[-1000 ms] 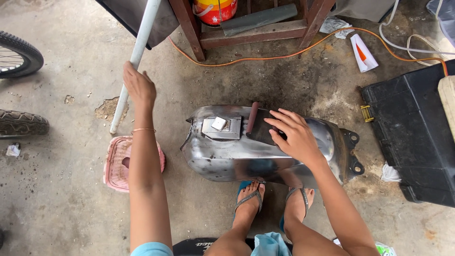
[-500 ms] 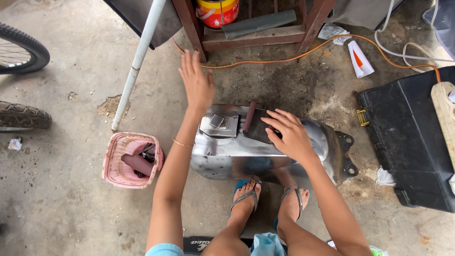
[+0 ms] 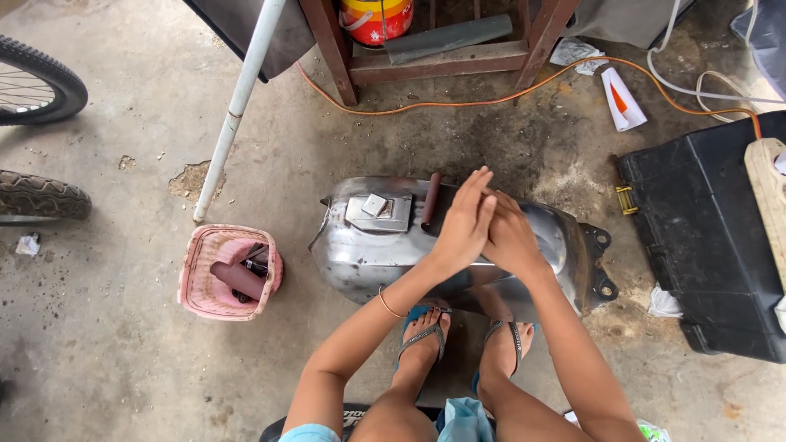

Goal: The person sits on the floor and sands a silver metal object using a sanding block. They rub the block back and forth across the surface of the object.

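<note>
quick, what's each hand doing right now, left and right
Left hand: open, fingers flat, laid over the right hand.
Right hand: pressed on the bare grey metal motorcycle tank; whether it grips anything cannot be told.

Soft, even daylight fills the scene; nothing looks dim and nothing is burnt out. Shadows are faint and short, the darkest one lying just under the bare grey metal fuel tank (image 3: pixel 368 245) below the hands (image 3: pixel 487 225) and around the feet. The tank's curved side, left of the hands, carries a dull, broad sheen with blurred reflections instead of sharp glare. The grey concrete floor (image 3: pixel 123 368) is lit evenly, its stains and cracks crisp. Focus is sharp near the hands, with no motion blur on them. The wide lens bends lines outward at the edges: the white metal pole (image 3: pixel 237 106), up and left of the hands, leans markedly.
</note>
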